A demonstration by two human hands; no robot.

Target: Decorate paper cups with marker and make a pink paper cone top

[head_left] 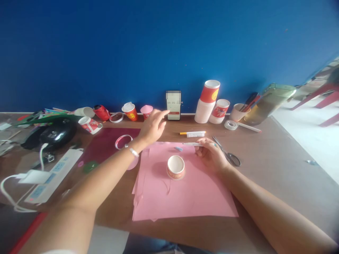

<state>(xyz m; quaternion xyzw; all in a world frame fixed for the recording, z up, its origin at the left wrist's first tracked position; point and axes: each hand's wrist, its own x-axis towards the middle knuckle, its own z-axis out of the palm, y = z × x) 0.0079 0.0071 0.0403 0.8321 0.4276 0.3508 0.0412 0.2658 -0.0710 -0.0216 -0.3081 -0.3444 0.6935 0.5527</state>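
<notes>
My left hand (153,127) reaches over the back of the table, its index finger stretched toward the lower screen of an upright phone (173,113) that shows a running time. I cannot tell whether the fingertip touches the screen. In my right hand (212,155) is a slim white pen-like tool (192,144), its thin tip pointing left. Between my hands, a short cut paper cup (176,167) stands on a stack of pink paper sheets (190,201). A small light-blue piece (178,149) lies behind the cup.
Scissors (233,158) lie beyond my right hand, with a marker and pencil (196,134) farther back. Stacked paper cups (204,111), a tape roll (231,125) and a bottle (270,104) line the back right. A power strip (57,176) and red cups (129,112) occupy the left.
</notes>
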